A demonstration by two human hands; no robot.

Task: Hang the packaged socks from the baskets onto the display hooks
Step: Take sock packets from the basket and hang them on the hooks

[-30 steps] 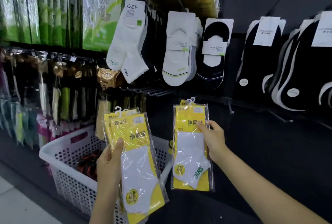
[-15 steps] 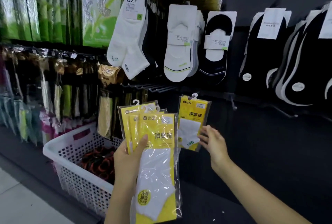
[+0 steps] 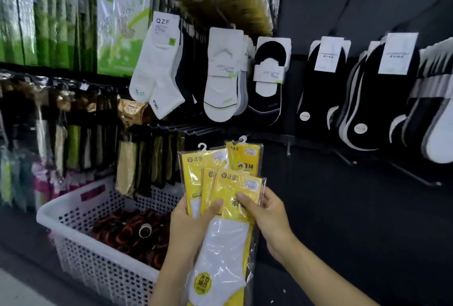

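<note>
Dark shop wall (image 3: 343, 207) filled the back, with rows of white and black socks (image 3: 220, 80) hanging on it. Low on the left sat a big white basket (image 3: 73, 210) with dark red and black things inside. Some bare wire hooks (image 3: 196, 130) poked out of the wall just above the hands.

A bunch of yellow sock packs (image 3: 228, 219) was held up like a fan in front of the wall, near the basket but not in it. The left hand (image 3: 188, 229) held the bunch from below. Its thumb pressed on the front, and its fingers went behind, where I could not see them. The right hand (image 3: 267, 217) pinched the right edge of the front pack, thumb on top. Another yellow pack (image 3: 245, 158) stood behind the others. I could not tell if it hung on a hook or sat in the bunch. The back packs showed a little white hanger (image 3: 202, 146) at the top.

I think the job at that moment was to pull one pack free. To do it well, the right hand should slide out only the front pack while the left hand squeezed the rest tight. Then the pack's hanger should go straight onto a bare hook, so the slippery plastic did not drop.
</note>
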